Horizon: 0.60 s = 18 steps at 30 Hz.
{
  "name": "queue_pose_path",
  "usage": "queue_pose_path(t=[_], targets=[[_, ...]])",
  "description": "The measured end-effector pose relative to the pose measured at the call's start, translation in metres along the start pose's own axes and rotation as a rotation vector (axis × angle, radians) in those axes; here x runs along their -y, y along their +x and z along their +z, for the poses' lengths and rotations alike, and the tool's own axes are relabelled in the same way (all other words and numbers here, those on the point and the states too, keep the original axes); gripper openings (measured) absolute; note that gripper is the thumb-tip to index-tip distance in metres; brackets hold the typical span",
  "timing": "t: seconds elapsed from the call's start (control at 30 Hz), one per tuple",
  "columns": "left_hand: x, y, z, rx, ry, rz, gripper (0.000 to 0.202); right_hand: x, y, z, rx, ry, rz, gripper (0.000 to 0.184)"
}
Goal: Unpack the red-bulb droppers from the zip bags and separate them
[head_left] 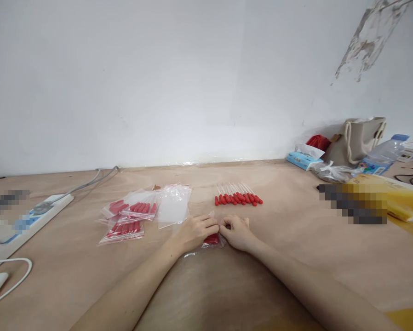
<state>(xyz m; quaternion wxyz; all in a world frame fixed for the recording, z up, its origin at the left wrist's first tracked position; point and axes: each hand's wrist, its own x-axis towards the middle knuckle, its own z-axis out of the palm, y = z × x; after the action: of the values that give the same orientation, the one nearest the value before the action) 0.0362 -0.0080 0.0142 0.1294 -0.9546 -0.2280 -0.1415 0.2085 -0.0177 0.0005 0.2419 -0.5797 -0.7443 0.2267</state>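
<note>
A small clear plastic bag (211,240) with red pieces inside lies in front of me, between my two hands. Fingers of my left hand (197,230) are closed over its left side. At the bag's right edge, my right hand (238,232) is in a pinch, its fingertips partly hidden. Just beyond my hands, several thin white sticks with red ends (239,197) lie side by side in a row, red ends toward me. To the left are several filled zip bags (125,227) with red pieces in them, beside a stack of flat, unfilled clear bags (174,204).
A white power strip (51,216) with cables runs along the left side. At the right stand a tissue pack (303,160), a beige bag (356,140), a plastic bottle (386,155) and a yellow package (396,197). A white wall (192,82) rises behind the table.
</note>
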Motion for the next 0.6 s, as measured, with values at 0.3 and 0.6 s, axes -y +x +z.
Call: queue_pose_path(t=[0.3,0.6], targets=[[0.008,-0.010,-0.012,-0.096,-0.034,-0.095,0.023,-0.017,0.006,-0.010,-0.067,0.034,0.085,0.023],[0.004,-0.008,-0.007,-0.029,0.042,-0.086,0.024,-0.019,0.001,-0.005,-0.130,0.264,-0.306,0.007]])
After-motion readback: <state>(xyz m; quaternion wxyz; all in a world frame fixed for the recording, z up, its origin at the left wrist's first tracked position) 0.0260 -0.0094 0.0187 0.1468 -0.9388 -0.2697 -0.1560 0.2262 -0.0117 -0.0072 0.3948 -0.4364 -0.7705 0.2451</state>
